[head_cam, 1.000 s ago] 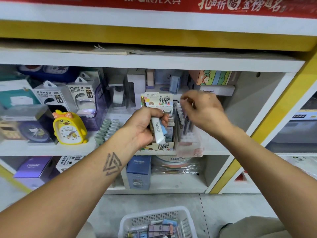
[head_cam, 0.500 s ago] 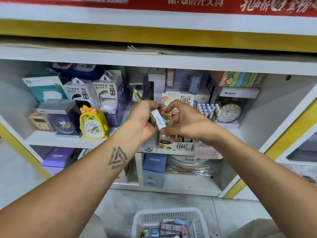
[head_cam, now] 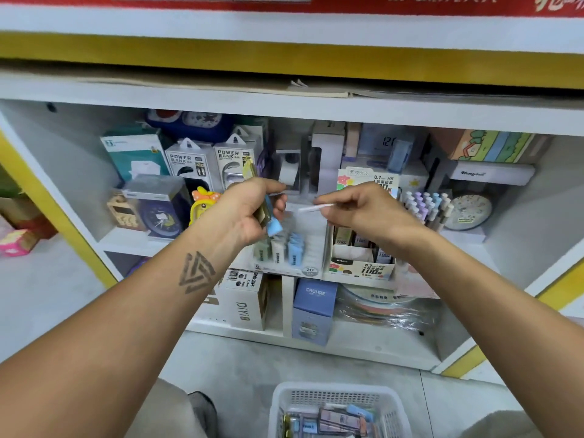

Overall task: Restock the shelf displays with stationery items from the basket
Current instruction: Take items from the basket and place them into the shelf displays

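Both hands have drawn apart since half a second ago, when they met over one item. Now the right hand [head_cam: 360, 210] pinches a slim white lead case [head_cam: 316, 207] alone between thumb and fingertips, level, just in front of the shelf. The left hand [head_cam: 249, 213] has its grip curled round a small bundle of cases [head_cam: 268, 216], a blue one poking out below the fist and a yellowish one above.

Below and between the hands sits the clear display tray [head_cam: 290, 248], a few cases upright in its front slots and bare room behind them. Just to its right stands the printed lead box [head_cam: 360, 263], then the pen rack [head_cam: 423, 210]. The basket [head_cam: 338, 399] on the floor still holds more stock.

The pinch on the white case looks light and near its end, so a knock against the tray's front lip or the box's tall card back could twist it loose, likely dropping it behind the standing stock. The left bundle is loosely stacked; a tilt of the wrist could let the blue case slide out.

Open room lies above the tray; the shelf board overhead leaves clearance for a downward approach.
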Demonstrator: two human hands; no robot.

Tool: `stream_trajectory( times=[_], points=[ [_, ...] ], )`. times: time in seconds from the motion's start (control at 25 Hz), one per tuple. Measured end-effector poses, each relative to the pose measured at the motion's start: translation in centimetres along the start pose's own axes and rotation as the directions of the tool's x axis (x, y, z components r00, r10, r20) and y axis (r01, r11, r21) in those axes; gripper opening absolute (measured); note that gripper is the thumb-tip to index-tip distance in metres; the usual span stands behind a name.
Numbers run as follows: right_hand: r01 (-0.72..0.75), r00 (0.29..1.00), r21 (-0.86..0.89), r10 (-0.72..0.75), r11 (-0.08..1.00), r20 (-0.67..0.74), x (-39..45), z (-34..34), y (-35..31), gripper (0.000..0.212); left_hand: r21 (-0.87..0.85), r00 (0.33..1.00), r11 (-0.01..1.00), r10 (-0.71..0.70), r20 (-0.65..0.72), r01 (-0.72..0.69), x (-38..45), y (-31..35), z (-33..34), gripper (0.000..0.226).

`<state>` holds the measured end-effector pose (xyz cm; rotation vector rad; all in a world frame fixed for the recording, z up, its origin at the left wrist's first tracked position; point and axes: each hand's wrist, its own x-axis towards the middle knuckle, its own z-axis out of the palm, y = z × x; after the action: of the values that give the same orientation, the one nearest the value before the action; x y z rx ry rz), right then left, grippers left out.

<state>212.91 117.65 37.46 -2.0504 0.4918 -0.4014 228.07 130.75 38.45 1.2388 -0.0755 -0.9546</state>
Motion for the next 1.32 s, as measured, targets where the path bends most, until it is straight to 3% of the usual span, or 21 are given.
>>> stream_trajectory(
  times=[0.2,0.36,0.6,0.76,0.92,1.32],
  points=[
    [0.124,0.989,-0.195,-0.139,0.973,-0.06,2.1,1.0,-0.1,0.024,-0.014,0.997,1.0,-0.024,0.069,0.025,-1.0,0.5,-2.4,0.013],
    [0.151,0.961,-0.254,-0.201,0.955,-0.187,3.6,1.9,0.3,0.027,-0.112,0.996,0.993,-0.011,0.087,0.021,-1.3,0.7,-4.1,0.026],
    [0.252,0.834,-0.641,-0.499,0.725,-0.235,5.5,3.7,0.5,0.025,-0.236,0.999,0.972,0.028,0.044,-0.017,-1.5,1.0,-5.3,0.036],
    [0.195,0.889,-0.727,-0.432,0.659,-0.153,6.9,6.4,1.2,0.028,-0.225,0.999,0.974,0.029,0.045,-0.018,-1.4,1.0,-5.4,0.041],
    [0.165,0.932,-0.723,-0.345,0.671,-0.107,7.0,7.7,1.9,0.02,-0.212,0.998,0.977,0.03,0.052,-0.018,-1.2,1.0,-5.4,0.039],
    [0.219,0.927,-0.719,-0.37,0.66,-0.058,7.1,7.9,2.4,0.025,-0.247,0.997,0.968,0.047,0.064,-0.03,-1.4,0.8,-4.9,0.042]
  ],
)
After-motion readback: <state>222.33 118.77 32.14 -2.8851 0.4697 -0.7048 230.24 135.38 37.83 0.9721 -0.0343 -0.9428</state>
